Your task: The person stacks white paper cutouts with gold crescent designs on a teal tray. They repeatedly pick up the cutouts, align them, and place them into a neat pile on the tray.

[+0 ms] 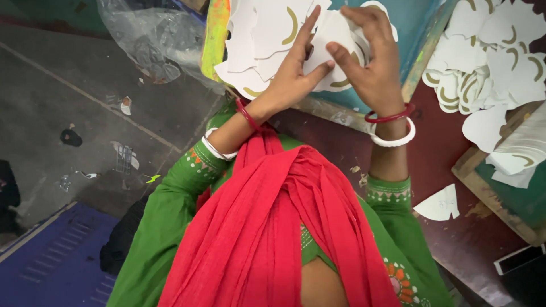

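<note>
left hand (293,74) pressed flat against a white card cutout (324,51), thumb out to the side, index finger stretched up along its face. right hand (369,62) pinching the same cutout at its upper right edge, fingertips (357,12) curled over the rim. held up just over a loose stack of white cutouts (259,40) with gold crescent marks, lying on a teal board with a yellow-green edge (215,28). likely light, thin and stiff enough to keep shape, yet easy to crease or tear at the scalloped edges (best gripped by the rim, not the printed middle); smooth faces, so probably prone to sliding off each other. second heap of cutouts (489,51) off to the right, well apart, plus one stray piece (439,204) on the dark red table (455,239). red and white bangles on both wrists. crumpled clear plastic bag (151,34) on the grey floor to the left.
</note>
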